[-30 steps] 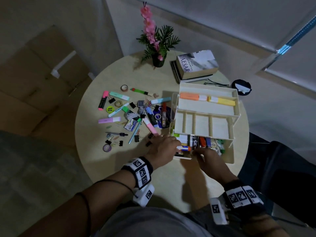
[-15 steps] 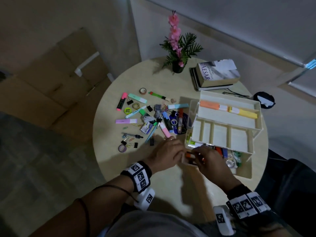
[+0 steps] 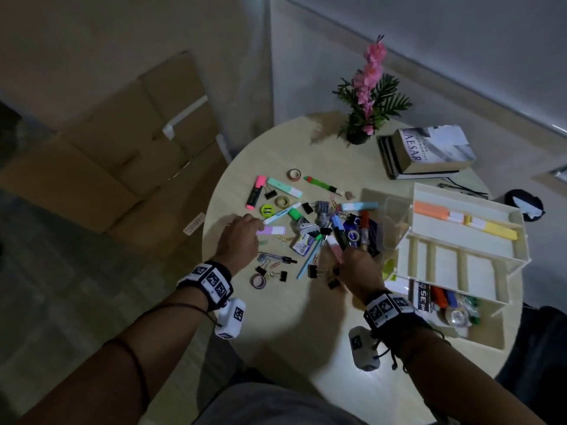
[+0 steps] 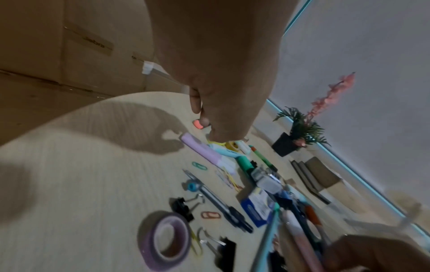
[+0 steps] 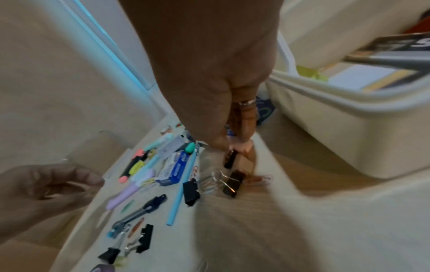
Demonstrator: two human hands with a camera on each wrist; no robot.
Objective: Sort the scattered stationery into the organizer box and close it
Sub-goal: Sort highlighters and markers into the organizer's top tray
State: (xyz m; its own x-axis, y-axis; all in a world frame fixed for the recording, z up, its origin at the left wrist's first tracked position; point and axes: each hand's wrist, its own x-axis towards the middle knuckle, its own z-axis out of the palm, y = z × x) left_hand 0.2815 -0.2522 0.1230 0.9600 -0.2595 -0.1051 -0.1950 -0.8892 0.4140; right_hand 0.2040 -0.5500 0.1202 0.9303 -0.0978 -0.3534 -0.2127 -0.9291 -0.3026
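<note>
The white tiered organizer box (image 3: 466, 197) stands open at the table's right, with an orange highlighter (image 3: 429, 210) and a yellow highlighter (image 3: 498, 230) in its top tray. Scattered stationery lies in the table's middle. My left hand (image 3: 256, 223) hovers with loosely curled fingers at the left end of a lilac highlighter (image 3: 273, 230) (image 4: 202, 152) and holds nothing. Thumb and fingers of my right hand (image 3: 343, 256) (image 5: 235, 147) pinch the near end of a pink highlighter (image 3: 334, 248) (image 5: 243, 147). A black binder clip (image 5: 230, 159) lies just below those fingers.
A purple tape roll (image 3: 257, 281), binder clips (image 3: 313, 271), a blue pen (image 3: 306, 265) and a staples box (image 3: 302, 243) lie near the hands. A potted plant with a pink flower (image 3: 366, 118) and stacked books (image 3: 429, 153) stand at the back. Cardboard boxes (image 3: 138, 148) sit beyond the table's left edge.
Both hands left the organizer's bottom tier and moved left to the scattered pile. The left hand went furthest, to the lilac highlighter; the right hand came down on the pink highlighter.
</note>
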